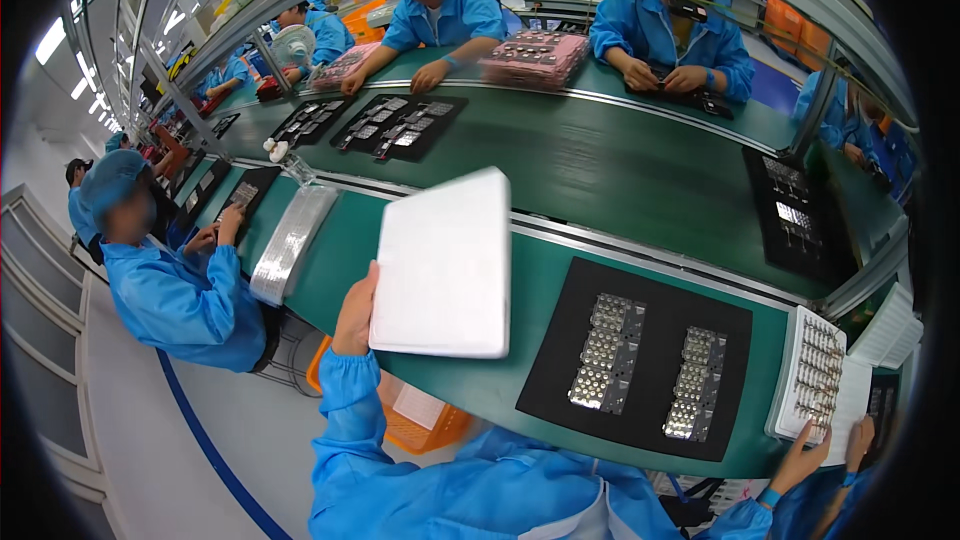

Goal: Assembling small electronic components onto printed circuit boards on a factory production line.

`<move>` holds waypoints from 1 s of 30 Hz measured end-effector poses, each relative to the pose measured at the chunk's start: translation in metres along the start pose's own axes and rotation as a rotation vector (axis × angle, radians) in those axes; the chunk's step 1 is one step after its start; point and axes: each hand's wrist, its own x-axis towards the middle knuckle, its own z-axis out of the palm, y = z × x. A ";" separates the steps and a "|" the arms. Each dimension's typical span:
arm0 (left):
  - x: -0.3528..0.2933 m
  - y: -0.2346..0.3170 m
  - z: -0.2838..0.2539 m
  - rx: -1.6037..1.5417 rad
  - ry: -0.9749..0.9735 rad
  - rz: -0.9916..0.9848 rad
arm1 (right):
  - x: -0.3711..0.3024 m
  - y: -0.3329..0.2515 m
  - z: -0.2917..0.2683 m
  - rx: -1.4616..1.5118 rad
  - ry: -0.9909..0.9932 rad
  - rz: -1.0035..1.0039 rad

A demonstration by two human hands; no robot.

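Note:
My left hand [355, 312] grips a white, flat, rectangular tray [442, 265] by its left edge, holding it up above the green bench. Most of those fingers are hidden behind the tray. Far to the right, my right hand [798, 462] grasps the near edge of another white tray [783, 395], which carries rows of small metal parts [820, 368]. Between my hands a black mat [550, 365] lies on the bench. It bears two silver-and-dark strips of joined panels, the left strip [607, 350] and the right strip [694, 380], both dotted with round spots.
Right of my right hand is a co-worker's hand [858, 442] near a white sheet [848, 410]. A metal rail [640, 252] separates my bench from the green conveyor [600, 165], which carries black mats with parts. Clear plastic trays [293, 240] lie left; an orange crate [425, 430] stands below.

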 end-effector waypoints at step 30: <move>-0.120 -0.225 -0.209 0.811 1.193 0.960 | 0.017 0.073 0.020 0.432 -0.386 0.435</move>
